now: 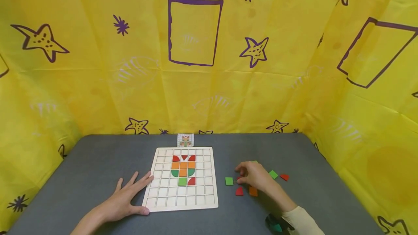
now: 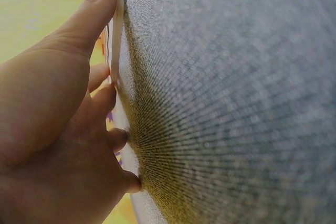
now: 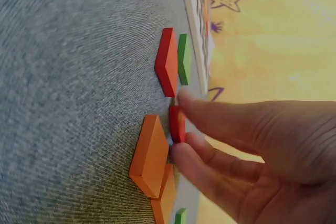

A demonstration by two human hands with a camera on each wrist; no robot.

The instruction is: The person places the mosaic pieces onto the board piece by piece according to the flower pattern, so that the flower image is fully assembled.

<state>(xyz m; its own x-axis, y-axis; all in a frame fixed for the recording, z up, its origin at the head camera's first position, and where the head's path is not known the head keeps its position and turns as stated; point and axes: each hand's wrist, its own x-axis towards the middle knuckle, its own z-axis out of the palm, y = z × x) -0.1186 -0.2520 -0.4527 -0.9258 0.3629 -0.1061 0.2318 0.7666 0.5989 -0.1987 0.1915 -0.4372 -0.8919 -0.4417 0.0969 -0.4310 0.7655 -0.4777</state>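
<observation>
A pale wooden grid board (image 1: 163, 191) lies on the table, bearing red, orange and green tiles in a tulip-like pattern. Along its left side, my left hand (image 1: 121, 199) rests with fingers spread, thumb and fingertips touching the edge; in the left wrist view the thumb lies along the board's rim (image 2: 119, 24). To the right of the board, my right hand (image 1: 256, 177) pinches a red tile (image 3: 177, 124) between thumb and fingers, low over the table. Near it lie a green square (image 1: 229, 181), a red tile with a curved edge (image 1: 239, 191) and an orange tile (image 1: 253, 191).
Past my right hand lie another green tile (image 1: 273, 174) and a red tile (image 1: 284, 177). A small pattern card (image 1: 185, 140) sits behind the board. Yellow printed cloth (image 1: 209, 93) hangs around the back and sides of the grey table (image 1: 107, 158).
</observation>
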